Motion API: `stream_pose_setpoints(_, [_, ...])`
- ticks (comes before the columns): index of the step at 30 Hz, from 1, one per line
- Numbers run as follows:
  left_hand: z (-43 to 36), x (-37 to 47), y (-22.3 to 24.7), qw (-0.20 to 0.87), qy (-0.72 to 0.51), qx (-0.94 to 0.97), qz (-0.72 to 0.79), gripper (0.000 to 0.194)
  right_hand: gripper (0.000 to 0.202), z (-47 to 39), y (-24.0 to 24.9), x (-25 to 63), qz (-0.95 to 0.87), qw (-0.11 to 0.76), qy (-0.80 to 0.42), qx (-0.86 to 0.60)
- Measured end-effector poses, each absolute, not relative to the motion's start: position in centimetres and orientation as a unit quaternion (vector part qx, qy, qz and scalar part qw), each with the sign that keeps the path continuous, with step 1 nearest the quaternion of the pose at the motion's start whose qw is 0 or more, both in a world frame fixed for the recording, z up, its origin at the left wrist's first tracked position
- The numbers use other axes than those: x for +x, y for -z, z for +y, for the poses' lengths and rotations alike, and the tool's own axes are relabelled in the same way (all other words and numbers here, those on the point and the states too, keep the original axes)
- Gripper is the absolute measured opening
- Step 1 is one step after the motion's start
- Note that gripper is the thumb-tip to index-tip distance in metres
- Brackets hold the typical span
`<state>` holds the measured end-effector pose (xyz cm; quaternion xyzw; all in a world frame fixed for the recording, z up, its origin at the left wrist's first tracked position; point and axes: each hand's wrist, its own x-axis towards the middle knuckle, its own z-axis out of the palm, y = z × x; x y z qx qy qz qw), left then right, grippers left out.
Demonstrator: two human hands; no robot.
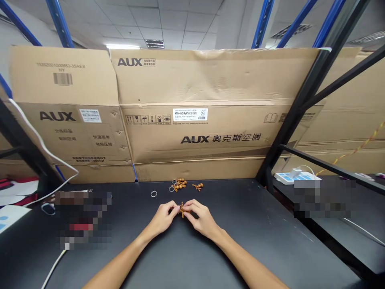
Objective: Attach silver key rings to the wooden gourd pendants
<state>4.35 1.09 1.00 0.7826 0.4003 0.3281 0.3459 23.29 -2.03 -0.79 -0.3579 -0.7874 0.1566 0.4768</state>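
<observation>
Near the middle of the black table, my left hand (164, 217) and my right hand (201, 218) meet at a small brown wooden-looking figure (182, 210). Fingertips of both hands pinch it from either side, and its lower end sticks out beneath them. Beyond my hands lies a small pile of similar brown figures (179, 185) with metal rings beside it. A single brown piece (198, 186) rests to the right of that pile. One loose silver ring (153, 194) lies flat to the left.
Large cardboard sheets (192, 88) stand upright behind the black table (168, 257). Blurred items and a white cable (54, 267) are on the left. A white power strip (296, 177) sits beyond the black rack post (288, 120) on the right.
</observation>
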Motion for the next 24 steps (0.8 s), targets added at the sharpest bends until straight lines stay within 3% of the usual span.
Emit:
stream_pose_setpoints(13, [1.44, 4.25, -0.35, 0.347, -0.338, 0.776, 0.403, 0.031, 0.015, -2.04, 1.08, 23.48, -0.824, 0.403, -0.135, -0.375])
stream_pose_setpoints(24, [1.27, 4.1, -1.05, 0.353, -0.328, 0.79, 0.379, 0.033, 0.013, -1.35, 1.36, 24.14, -0.807, 0.396, -0.12, -0.421])
